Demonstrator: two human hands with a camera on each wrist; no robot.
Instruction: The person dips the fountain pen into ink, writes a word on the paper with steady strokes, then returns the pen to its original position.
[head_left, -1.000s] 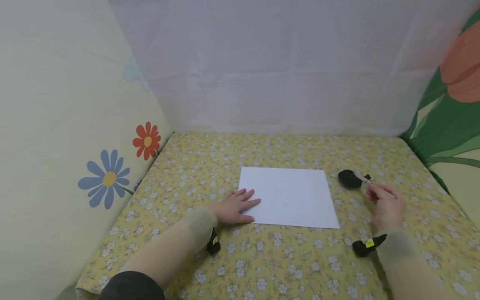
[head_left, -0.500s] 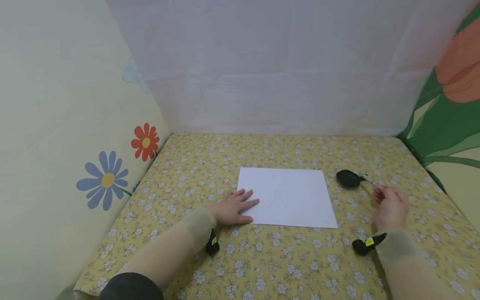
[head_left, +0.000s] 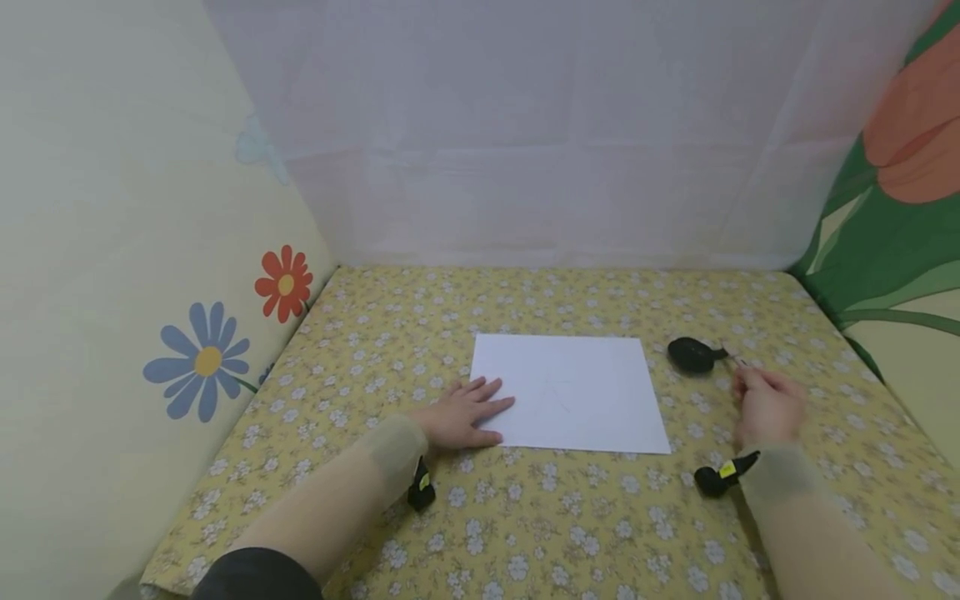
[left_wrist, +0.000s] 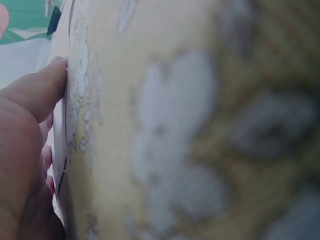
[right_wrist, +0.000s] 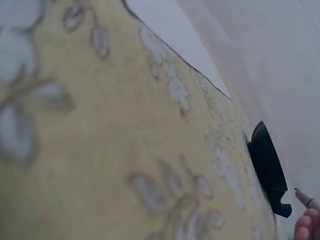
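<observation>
My left hand lies flat with spread fingers on the left edge of a white sheet of paper. Faint thin grey strokes mark the middle of the sheet. In the right wrist view, a slim pen with a dark point sticks out from the fingertips. My right hand pinches this pen, off the right side of the paper. A black oval dish with a short handle stands to the paper's right. The pen's point is just by the dish's handle end.
A yellow floral cloth covers the table. White sheeting hangs along the back edge. Flower-printed walls close in the left and right sides.
The pen was over the black dish one second ago; it has drawn back to the right, beside the handle. My left hand stays on the paper. The head view has shifted slightly.
</observation>
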